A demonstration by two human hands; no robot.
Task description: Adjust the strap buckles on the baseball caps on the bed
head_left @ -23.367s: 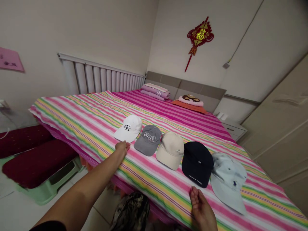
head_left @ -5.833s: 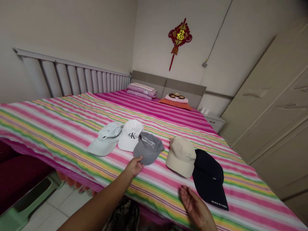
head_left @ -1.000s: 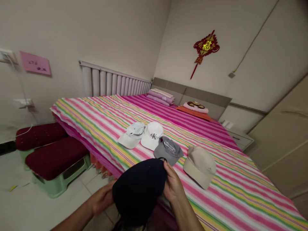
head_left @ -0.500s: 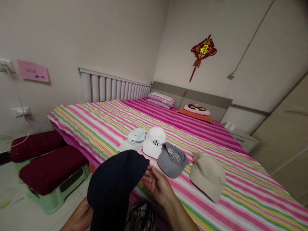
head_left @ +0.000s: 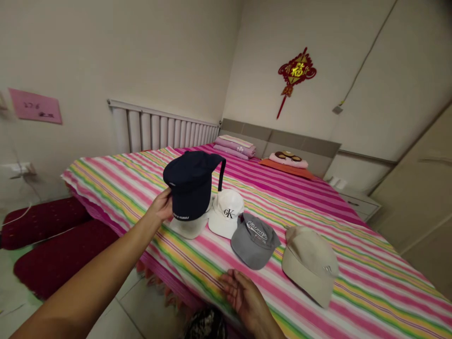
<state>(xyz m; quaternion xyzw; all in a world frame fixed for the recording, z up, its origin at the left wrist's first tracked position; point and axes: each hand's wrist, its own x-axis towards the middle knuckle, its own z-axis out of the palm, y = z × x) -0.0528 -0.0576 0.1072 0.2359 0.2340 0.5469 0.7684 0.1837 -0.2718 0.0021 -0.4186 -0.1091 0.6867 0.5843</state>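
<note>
While the right hand sits at the bottom centre of the frame, palm partly up, fingers loosely curled and apart with nothing held, the left hand is left of centre, fingers closed on the left side of a navy fabric baseball cap. Navy cap: crown up, brim pointing down the frame toward the viewer, pale lettering along the brim edge, back strap looping out to the right. Long axis slants from brim at lower left to strap at upper right. It covers much of a pale blue-grey cloth cap; whether they touch, can't tell. Pale cap's brim points down.

Right of centre, beige curved-brim cap: brim to lower right, long axis on that diagonal. Grey cap with white script: centre, brim down and slightly left. White cap with black "CK" letters: just beside the grey one, brim down, slight left lean.

All lie on a pink, yellow, green and white striped cloth, navy cap held above it. Maroon-topped stools lower left. Farther: folded lilac bedding, grey headboard, red hanging knot ornament upper right.
</note>
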